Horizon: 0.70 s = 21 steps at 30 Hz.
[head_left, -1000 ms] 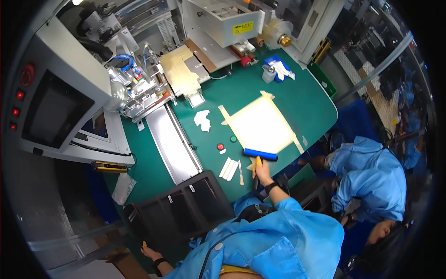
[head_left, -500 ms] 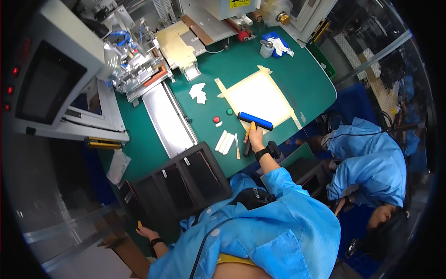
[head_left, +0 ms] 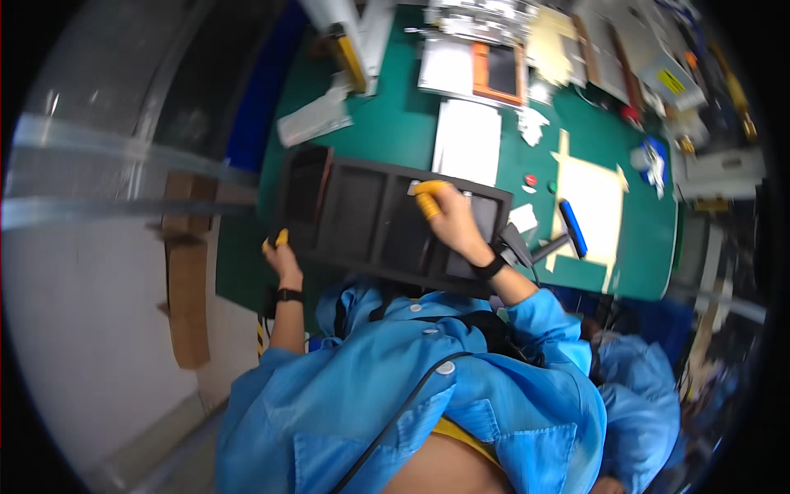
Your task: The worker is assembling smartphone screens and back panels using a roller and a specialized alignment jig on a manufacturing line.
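A black compartmented tray (head_left: 355,253) lies along the near edge of the green table, with dark flat panels in it. At its left end one dark panel (head_left: 309,188) shows a reddish edge. My left hand (head_left: 285,260), with yellow finger cots, is beside the tray's near left corner, fingertips apart; whether it touches the tray I cannot tell. Over the tray's right half is my right hand (head_left: 455,221), slightly blurred, its yellow-covered fingers curved but apart and nothing visible in them. A blue roller (head_left: 573,228) with a dark handle rests by the white taped sheet (head_left: 591,198).
A machine fixture (head_left: 477,20) with an orange-framed plate (head_left: 499,72) stands at the back. A crumpled plastic bag (head_left: 315,119) lies at the back left. A red button-like cap (head_left: 531,179) sits near the sheet. A co-worker in blue (head_left: 638,403) is at my right.
My right hand has let go of the roller and moved left over the tray. The view has turned left. My left hand remains near the tray's left end.
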Available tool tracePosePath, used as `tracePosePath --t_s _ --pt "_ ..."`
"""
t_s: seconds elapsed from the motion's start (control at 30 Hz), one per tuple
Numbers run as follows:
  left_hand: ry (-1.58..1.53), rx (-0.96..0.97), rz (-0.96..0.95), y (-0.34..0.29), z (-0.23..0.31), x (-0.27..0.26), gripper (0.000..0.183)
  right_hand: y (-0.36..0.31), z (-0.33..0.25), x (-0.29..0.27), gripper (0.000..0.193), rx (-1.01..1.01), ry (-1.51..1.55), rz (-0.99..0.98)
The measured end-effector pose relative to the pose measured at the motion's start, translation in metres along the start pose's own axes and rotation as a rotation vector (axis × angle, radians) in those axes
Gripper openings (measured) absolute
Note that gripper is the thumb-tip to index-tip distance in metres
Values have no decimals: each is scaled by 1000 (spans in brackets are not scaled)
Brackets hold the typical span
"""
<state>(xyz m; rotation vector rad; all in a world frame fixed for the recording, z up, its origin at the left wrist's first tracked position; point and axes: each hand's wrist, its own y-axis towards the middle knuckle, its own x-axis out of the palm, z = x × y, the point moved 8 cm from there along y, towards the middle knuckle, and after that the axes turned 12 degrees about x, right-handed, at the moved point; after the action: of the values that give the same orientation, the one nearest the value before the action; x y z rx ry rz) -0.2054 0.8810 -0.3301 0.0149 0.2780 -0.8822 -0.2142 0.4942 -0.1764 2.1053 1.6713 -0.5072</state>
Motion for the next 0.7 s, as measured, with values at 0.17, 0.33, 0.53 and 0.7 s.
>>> tracePosePath --t_s 0.17,0.33,0.53,0.7 --pt "-1 -99 -7 -21 26 -3 26 15 -32 147 14 31 -148 -246" --pt "14 -68 13 -7 -7 -15 28 29 -54 182 8 35 -424 66" --pt "427 117 71 -16 60 -12 38 33 -42 216 16 321 -528 163" --pt "245 766 -78 -49 184 45 32 29 -52 169 27 393 -191 48"
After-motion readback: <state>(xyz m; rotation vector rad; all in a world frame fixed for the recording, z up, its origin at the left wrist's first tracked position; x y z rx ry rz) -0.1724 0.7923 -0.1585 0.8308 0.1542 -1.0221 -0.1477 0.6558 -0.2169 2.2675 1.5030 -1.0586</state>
